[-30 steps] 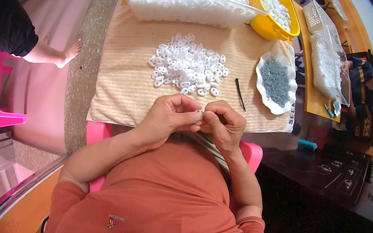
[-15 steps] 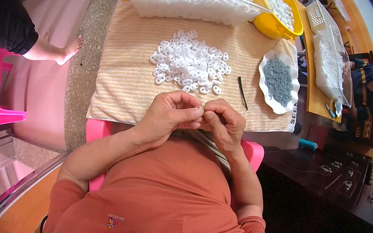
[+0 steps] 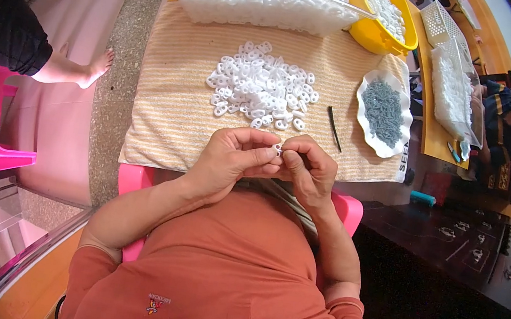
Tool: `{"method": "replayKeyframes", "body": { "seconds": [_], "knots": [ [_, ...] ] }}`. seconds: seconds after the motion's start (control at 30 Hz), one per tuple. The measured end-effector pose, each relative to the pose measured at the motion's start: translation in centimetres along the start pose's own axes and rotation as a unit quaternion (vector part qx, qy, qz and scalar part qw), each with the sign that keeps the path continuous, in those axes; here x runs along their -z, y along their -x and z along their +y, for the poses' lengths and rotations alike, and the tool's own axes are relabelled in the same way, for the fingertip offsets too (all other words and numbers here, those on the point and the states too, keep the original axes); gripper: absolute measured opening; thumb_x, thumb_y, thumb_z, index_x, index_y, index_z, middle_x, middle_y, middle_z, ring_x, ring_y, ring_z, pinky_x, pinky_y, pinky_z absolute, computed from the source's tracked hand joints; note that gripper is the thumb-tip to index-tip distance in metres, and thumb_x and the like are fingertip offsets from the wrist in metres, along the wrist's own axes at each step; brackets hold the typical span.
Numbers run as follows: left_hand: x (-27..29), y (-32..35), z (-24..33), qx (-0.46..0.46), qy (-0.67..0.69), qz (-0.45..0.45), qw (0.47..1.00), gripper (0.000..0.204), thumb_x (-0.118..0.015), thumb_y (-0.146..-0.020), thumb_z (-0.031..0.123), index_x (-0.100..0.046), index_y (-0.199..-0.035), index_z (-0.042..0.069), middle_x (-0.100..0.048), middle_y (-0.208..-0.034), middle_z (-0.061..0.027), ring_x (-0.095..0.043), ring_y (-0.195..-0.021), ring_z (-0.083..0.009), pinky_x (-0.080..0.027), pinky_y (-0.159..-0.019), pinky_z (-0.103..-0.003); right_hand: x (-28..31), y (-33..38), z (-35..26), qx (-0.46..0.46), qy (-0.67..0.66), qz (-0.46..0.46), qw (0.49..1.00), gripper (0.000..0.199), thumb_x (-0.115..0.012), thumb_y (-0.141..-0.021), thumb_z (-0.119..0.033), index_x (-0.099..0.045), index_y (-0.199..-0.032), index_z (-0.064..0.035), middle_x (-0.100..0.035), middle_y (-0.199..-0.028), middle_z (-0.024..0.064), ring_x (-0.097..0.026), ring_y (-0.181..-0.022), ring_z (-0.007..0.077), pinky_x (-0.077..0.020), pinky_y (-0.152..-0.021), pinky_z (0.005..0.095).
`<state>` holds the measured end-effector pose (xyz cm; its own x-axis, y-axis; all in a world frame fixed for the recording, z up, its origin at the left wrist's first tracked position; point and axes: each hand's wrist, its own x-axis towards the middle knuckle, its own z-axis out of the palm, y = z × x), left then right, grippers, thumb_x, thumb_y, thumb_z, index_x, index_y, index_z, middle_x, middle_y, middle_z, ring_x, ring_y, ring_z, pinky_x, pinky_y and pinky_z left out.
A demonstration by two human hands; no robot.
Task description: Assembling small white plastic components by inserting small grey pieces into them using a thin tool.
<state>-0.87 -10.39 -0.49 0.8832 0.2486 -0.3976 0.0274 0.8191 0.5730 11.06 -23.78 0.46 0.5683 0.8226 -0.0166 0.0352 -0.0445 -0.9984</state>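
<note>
Small white piece (image 3: 277,150) in a fingertip pinch

Head view. At the centre of the frame, just below the near edge of the cloth-covered desk (image 3: 171,90), the small white piece shows only in part; it is glossy, with small openings, and the fingertips hide the rest. Both hands are nearly closed. The left hand (image 3: 240,153) pinches the piece between thumb and forefinger, its other fingers curled beneath. The right hand (image 3: 310,169) has thumb and forefinger drawn together at the piece's right edge; whether they grip it, or anything else, cannot be told. Above the hands, at upper centre, lies a loose pile of white oval pieces (image 3: 262,86) with holes. To its right are a thin black rod (image 3: 335,129) and, farther right, a white wavy-rimmed dish (image 3: 389,149) of small grey pieces (image 3: 384,112). Compared with the frame one second earlier, the two hands' fingertips are slightly farther apart and more of the piece is exposed between them; the pile appears unchanged.
</note>
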Motion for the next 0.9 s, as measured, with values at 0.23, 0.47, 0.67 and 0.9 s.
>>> {"method": "replayKeyframes", "body": {
  "seconds": [0.23,0.47,0.67,0.9],
  "knots": [
    [-0.27,0.06,0.23,0.003,-0.006,0.009,1.000,0.021,-0.064,-0.088,0.003,-0.061,-0.107,-0.003,-0.066,-0.094,-0.0088,-0.066,-0.082,-0.0129,-0.057,-0.076,-0.025,0.31,-0.03,0.71,0.016,0.035,0.003,0.999,0.007,-0.057,-0.093,-0.003,-0.060,-0.094,0.0028,-0.059,-0.089,0.0043,-0.054,-0.076,0.0065,-0.0455,-0.068,0.0191],
    [-0.18,0.03,0.01,0.004,-0.009,0.009,1.000,0.019,-0.064,-0.088,0.003,-0.061,-0.106,-0.003,-0.066,-0.093,-0.0080,-0.066,-0.082,-0.0126,-0.057,-0.076,-0.025,0.02,0.05,0.31,-0.022,0.022,0.015,0.999,0.005,-0.057,-0.090,-0.002,-0.060,-0.090,0.0023,-0.061,-0.085,0.0052,-0.058,-0.078,0.0100,-0.0488,-0.070,0.0233],
    [-0.12,0.08,-0.14,0.002,-0.013,0.007,1.000,0.018,-0.064,-0.088,0.003,-0.062,-0.105,-0.003,-0.066,-0.093,-0.0081,-0.066,-0.081,-0.0129,-0.057,-0.075,-0.024,0.13,0.01,0.28,0.000,0.055,0.009,0.998,0.005,-0.058,-0.089,-0.001,-0.061,-0.087,0.0024,-0.060,-0.085,0.0057,-0.059,-0.078,0.0104,-0.0492,-0.070,0.0236],
    [0.01,0.06,-0.66,-0.015,-0.031,0.013,0.999,0.018,-0.064,-0.088,0.003,-0.062,-0.105,-0.005,-0.066,-0.093,-0.0090,-0.066,-0.080,-0.0131,-0.057,-0.074,-0.024,0.02,0.04,0.18,-0.009,0.043,0.003,0.999,0.006,-0.058,-0.089,-0.002,-0.061,-0.087,0.0031,-0.061,-0.084,0.0057,-0.059,-0.076,0.0095,-0.0499,-0.066,0.0230]
  ]
}}
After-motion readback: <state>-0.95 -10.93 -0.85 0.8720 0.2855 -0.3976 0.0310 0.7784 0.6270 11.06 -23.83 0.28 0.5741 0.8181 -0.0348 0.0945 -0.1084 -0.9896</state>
